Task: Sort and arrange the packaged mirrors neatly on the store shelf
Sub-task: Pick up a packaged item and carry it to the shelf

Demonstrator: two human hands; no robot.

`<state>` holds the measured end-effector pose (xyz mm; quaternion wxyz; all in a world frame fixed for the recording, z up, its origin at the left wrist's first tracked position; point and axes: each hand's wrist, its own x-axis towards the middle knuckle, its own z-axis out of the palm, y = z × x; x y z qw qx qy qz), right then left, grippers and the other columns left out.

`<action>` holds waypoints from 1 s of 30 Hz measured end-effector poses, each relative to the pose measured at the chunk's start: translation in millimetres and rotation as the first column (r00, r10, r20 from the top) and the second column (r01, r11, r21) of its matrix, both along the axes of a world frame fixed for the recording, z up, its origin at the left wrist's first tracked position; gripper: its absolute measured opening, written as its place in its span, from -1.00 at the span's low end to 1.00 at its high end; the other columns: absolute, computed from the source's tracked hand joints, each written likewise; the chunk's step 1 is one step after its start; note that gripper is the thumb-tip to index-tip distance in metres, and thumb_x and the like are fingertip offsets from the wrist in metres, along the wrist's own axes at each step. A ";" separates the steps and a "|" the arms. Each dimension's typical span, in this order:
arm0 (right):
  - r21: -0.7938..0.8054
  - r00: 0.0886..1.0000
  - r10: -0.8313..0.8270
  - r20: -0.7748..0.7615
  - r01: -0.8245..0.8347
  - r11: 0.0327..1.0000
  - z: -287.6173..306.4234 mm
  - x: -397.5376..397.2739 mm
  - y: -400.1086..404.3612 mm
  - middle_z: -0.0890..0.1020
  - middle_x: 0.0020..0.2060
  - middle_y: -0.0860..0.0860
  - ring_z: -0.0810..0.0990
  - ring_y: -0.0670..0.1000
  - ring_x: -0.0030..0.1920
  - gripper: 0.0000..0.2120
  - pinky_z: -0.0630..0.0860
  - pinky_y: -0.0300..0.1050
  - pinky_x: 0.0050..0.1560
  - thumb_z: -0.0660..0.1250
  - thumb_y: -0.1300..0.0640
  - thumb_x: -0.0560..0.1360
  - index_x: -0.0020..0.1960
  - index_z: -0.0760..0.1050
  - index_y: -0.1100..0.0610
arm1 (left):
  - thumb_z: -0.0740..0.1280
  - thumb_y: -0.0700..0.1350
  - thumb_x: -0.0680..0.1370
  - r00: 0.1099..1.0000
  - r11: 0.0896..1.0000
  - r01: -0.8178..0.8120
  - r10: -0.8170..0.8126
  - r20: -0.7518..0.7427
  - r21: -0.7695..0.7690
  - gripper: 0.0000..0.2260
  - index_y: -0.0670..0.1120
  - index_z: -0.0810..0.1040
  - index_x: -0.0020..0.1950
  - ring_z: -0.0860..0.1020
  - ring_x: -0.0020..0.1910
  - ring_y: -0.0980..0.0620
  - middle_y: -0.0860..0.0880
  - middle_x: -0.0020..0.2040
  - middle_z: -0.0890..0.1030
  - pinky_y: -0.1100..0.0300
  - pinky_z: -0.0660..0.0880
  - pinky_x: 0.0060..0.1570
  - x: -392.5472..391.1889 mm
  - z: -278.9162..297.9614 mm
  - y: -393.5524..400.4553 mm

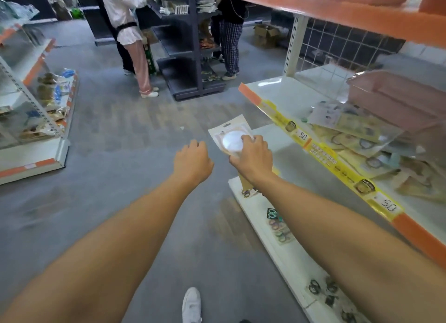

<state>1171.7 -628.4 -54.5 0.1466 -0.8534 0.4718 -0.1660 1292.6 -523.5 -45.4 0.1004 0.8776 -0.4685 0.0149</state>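
Observation:
My right hand (252, 155) grips a packaged round mirror (231, 135), a white disc in a clear and cream card pack, held over the aisle floor left of the shelf. My left hand (191, 161) hangs beside it with fingers loosely curled and holds nothing. On the cream middle shelf (284, 93) at the right lies a loose pile of several flat packs (357, 134), overlapping at odd angles. The left part of that shelf is bare.
A pink plastic box (395, 101) sits on the shelf behind the pile. The bottom shelf (263, 216) holds small packs of rings. Two people stand at a dark rack (188, 57) across the aisle. Another shelf unit (36, 105) stands at the left.

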 end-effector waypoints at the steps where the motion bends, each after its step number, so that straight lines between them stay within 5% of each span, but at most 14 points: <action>1: -0.014 1.000 -0.024 0.006 0.024 1.000 2.6 13.1 -7.8 0.42 0.22 0.15 0.40 0.21 0.22 -0.42 0.36 0.02 0.12 0.37 -0.04 0.40 0.37 0.35 0.10 | 0.21 -0.07 0.55 0.999 0.999 0.033 -0.033 0.026 -0.001 -0.69 -0.16 0.41 0.25 0.45 0.15 -0.19 -0.15 0.22 0.46 -0.02 0.40 0.04 13.1 2.8 -11.8; 11: 0.005 0.929 -0.364 0.070 0.364 0.931 19.1 47.8 -79.3 0.45 0.16 0.17 0.41 0.24 0.20 -0.44 0.41 0.06 0.11 0.41 -0.10 0.38 0.29 0.42 0.14 | 0.20 -0.07 0.55 0.931 0.931 0.364 -0.363 0.037 -0.026 -0.68 -0.18 0.42 0.25 0.46 0.14 -0.22 -0.17 0.20 0.46 -0.02 0.41 0.01 71.4 11.4 -135.4; 20: -0.030 0.713 -0.699 0.061 0.701 0.712 22.1 -83.2 -133.5 0.47 0.15 0.17 0.45 0.24 0.16 -0.52 0.45 0.03 0.05 0.36 -0.03 0.37 0.23 0.43 0.13 | 0.23 -0.08 0.52 0.701 0.699 0.713 -0.714 0.009 -0.052 -0.66 -0.18 0.40 0.26 0.45 0.14 -0.22 -0.18 0.20 0.46 -0.07 0.46 0.02 -44.8 4.1 -245.5; 30: 0.055 0.508 -0.859 0.056 0.858 0.511 16.0 -159.1 -156.4 0.43 0.26 0.17 0.43 0.22 0.26 -0.40 0.42 0.03 0.17 0.41 -0.06 0.40 0.36 0.36 0.13 | 0.21 -0.06 0.54 0.537 0.537 0.844 -0.843 0.022 -0.001 -0.63 -0.15 0.37 0.32 0.45 0.15 -0.19 -0.15 0.22 0.46 -0.02 0.42 0.04 -131.7 6.0 -299.5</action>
